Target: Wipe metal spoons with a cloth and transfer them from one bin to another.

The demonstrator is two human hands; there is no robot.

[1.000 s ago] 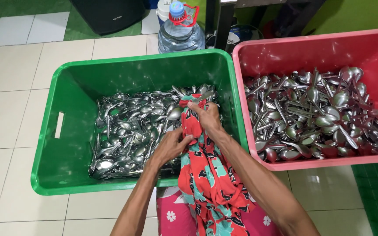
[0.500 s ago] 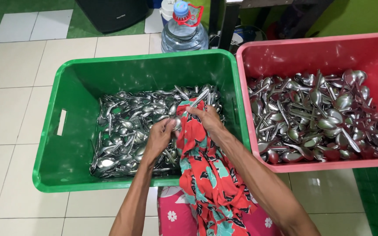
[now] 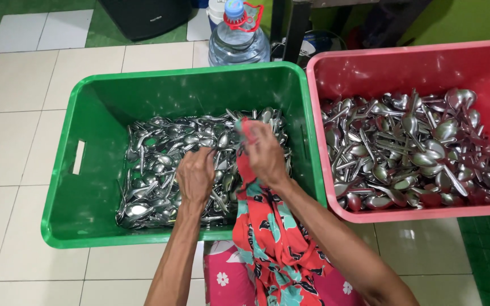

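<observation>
My left hand (image 3: 196,174) lies palm down on the pile of steel spoons (image 3: 154,164) inside the green crate (image 3: 69,170). Its fingers curl in among the spoons, and whether they grip one is hidden. My right hand (image 3: 263,152) is just to the right, over the same crate, closed around the top of a red and teal patterned cloth (image 3: 267,226). The cloth hangs down over the crate's near rim towards my lap. A red crate (image 3: 315,119) to the right holds another heap of spoons (image 3: 404,147).
A large clear water bottle (image 3: 238,39) with a blue cap stands behind the green crate, next to a black box (image 3: 143,17) and dark furniture legs. The crates sit on pale floor tiles (image 3: 12,147). Pink flowered fabric (image 3: 222,277) covers my lap.
My left hand has let go of the cloth and moved left and forward, down onto the spoons in the green crate. My right hand has kept hold of the cloth and lifted it slightly.
</observation>
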